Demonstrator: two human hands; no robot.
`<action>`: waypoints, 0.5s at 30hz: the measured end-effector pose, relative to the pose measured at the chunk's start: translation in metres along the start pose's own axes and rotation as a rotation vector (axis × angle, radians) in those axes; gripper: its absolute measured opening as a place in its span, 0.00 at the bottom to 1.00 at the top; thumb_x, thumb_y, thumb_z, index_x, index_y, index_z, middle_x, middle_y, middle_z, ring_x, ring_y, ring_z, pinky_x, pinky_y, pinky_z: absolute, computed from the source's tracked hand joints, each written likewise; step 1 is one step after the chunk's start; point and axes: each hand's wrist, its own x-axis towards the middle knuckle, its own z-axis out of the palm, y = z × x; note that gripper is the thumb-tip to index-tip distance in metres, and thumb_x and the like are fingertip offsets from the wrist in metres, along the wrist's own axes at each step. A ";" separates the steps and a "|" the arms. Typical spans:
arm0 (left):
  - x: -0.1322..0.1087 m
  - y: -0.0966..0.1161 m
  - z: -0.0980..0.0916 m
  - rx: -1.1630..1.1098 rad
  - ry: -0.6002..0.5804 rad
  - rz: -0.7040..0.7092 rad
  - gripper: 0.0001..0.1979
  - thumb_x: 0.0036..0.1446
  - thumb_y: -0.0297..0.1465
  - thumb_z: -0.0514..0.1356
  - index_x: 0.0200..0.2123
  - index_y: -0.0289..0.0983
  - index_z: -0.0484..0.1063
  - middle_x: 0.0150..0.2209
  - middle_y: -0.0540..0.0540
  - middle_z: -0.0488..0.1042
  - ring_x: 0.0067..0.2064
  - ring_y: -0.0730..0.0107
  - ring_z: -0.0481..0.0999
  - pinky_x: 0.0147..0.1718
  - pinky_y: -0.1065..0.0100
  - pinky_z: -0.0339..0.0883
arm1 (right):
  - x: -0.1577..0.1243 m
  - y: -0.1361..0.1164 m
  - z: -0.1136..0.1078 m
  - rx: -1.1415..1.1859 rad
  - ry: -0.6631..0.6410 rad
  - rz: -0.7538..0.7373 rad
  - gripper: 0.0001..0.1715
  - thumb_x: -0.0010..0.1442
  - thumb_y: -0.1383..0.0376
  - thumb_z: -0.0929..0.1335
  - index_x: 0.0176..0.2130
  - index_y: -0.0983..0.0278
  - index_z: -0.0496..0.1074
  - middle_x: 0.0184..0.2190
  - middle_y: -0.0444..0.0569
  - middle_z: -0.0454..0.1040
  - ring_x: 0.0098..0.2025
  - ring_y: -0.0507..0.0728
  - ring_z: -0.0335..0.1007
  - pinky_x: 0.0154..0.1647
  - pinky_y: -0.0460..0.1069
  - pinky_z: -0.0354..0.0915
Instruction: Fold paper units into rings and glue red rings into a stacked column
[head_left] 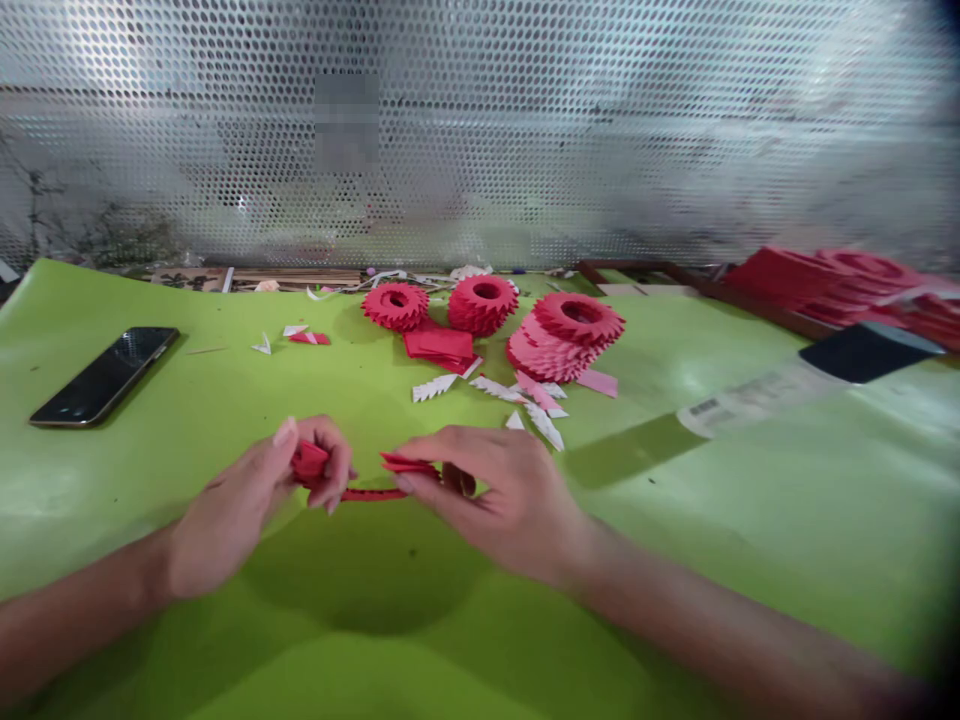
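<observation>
My left hand (pixel 259 495) is closed in a pinch on one end of a curved red strip of folded paper pieces (pixel 371 493). My right hand (pixel 491 490) pinches a small red folded paper piece (pixel 405 463) at the strip's other end. Both hands rest low over a green table sheet (pixel 225 430). Beyond them stand three red and pink toothed paper rings (pixel 480 303), a stack of red paper squares (pixel 439 345) and several white folded pieces (pixel 525 400).
A black phone (pixel 105 375) lies at the left. On the right a clear bottle with a black cap (pixel 795 380) lies on its side. Red paper stacks (pixel 847 285) sit at the far right. A perforated metal screen (pixel 480 130) closes the back.
</observation>
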 end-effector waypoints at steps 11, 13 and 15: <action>-0.006 0.010 0.009 0.378 -0.160 -0.036 0.29 0.75 0.50 0.40 0.40 0.40 0.73 0.34 0.48 0.71 0.38 0.64 0.70 0.39 0.64 0.66 | -0.005 -0.008 0.005 -0.012 0.010 -0.189 0.02 0.67 0.68 0.73 0.42 0.65 0.78 0.29 0.42 0.80 0.25 0.46 0.71 0.25 0.42 0.61; -0.008 0.009 0.010 0.426 -0.153 0.002 0.29 0.76 0.50 0.38 0.42 0.40 0.73 0.37 0.46 0.72 0.41 0.61 0.71 0.41 0.63 0.67 | -0.004 -0.009 0.005 -0.010 0.034 -0.231 0.02 0.67 0.69 0.72 0.42 0.65 0.78 0.30 0.43 0.81 0.26 0.47 0.72 0.27 0.43 0.63; -0.009 0.009 0.011 0.453 -0.144 0.049 0.28 0.76 0.48 0.38 0.42 0.41 0.72 0.39 0.45 0.73 0.43 0.61 0.72 0.42 0.63 0.68 | -0.004 -0.010 0.005 -0.022 0.046 -0.253 0.02 0.67 0.70 0.71 0.41 0.65 0.77 0.31 0.44 0.82 0.27 0.47 0.73 0.29 0.44 0.65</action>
